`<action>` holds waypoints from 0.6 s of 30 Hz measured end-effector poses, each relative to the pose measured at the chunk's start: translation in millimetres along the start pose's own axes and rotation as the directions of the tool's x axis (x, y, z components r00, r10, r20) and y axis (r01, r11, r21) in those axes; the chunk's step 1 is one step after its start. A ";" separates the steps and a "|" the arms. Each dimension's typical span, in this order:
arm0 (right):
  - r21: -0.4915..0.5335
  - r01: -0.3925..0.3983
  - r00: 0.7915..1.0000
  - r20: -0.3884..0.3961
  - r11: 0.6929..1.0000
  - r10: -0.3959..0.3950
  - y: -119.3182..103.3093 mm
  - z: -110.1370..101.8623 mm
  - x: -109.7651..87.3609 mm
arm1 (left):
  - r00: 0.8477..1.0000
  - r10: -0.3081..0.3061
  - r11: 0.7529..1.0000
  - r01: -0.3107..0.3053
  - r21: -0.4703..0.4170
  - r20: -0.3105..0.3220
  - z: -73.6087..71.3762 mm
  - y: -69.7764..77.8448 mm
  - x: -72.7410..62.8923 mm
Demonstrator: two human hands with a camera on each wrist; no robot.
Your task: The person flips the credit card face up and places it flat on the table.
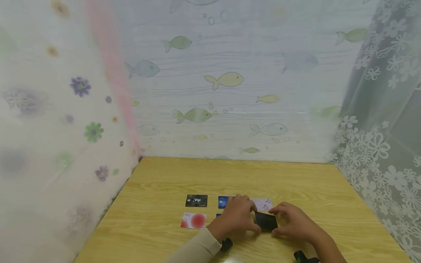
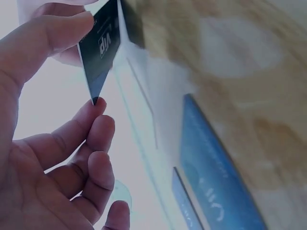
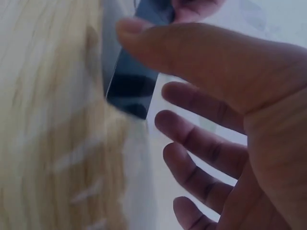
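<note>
A black card [image 1: 265, 222] is held between both hands over the table. My left hand [image 1: 237, 216] pinches its left side between thumb and index finger, the other fingers loosely bent. My right hand [image 1: 294, 223] has thumb and index fingertip at the card's right corners. In the left wrist view, white "Vip" lettering shows on the black card [image 2: 103, 45]. From the right wrist, my thumb [image 3: 144, 36] overlaps its dark face. Close by my left hand lie a blue card [image 1: 222, 202] and a second blue card [image 1: 218, 215], both partly hidden by it.
On the wooden table [image 1: 158, 175] another black Vip card [image 1: 196, 200] lies at the back left, with a red-circle card [image 1: 193, 220] in front. A pale floral card [image 1: 263, 204] lies behind the held one. Patterned curtains [image 1: 230, 109] hang around the table.
</note>
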State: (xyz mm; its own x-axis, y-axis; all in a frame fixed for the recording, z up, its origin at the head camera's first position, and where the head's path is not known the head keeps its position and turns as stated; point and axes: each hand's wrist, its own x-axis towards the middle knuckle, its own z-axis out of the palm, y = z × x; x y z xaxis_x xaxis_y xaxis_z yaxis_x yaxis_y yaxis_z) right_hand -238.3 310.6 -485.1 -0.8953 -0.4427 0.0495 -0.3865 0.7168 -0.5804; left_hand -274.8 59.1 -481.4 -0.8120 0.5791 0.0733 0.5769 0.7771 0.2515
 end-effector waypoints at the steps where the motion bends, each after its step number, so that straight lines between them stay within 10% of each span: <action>1: 0.010 0.014 1.000 0.001 1.000 -0.014 -1.9 -0.1 1.2 | 1.000 0.005 1.000 -0.005 0.001 -0.012 -1.1 0.2 0.3; 18: 0.096 0.135 0.987 -0.100 0.986 -0.125 -23.9 8.3 12.4 | 0.992 0.000 0.974 -0.028 -0.227 -0.124 -13.0 1.4 -5.7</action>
State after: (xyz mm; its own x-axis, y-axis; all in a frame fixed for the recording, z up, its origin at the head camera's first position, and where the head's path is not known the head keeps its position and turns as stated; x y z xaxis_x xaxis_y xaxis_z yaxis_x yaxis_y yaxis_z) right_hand -238.4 283.5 -477.3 -0.8575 -0.4726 0.2033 -0.4808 0.5957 -0.6434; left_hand -270.5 53.7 -468.9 -0.8169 0.5438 0.1920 0.5641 0.6844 0.4618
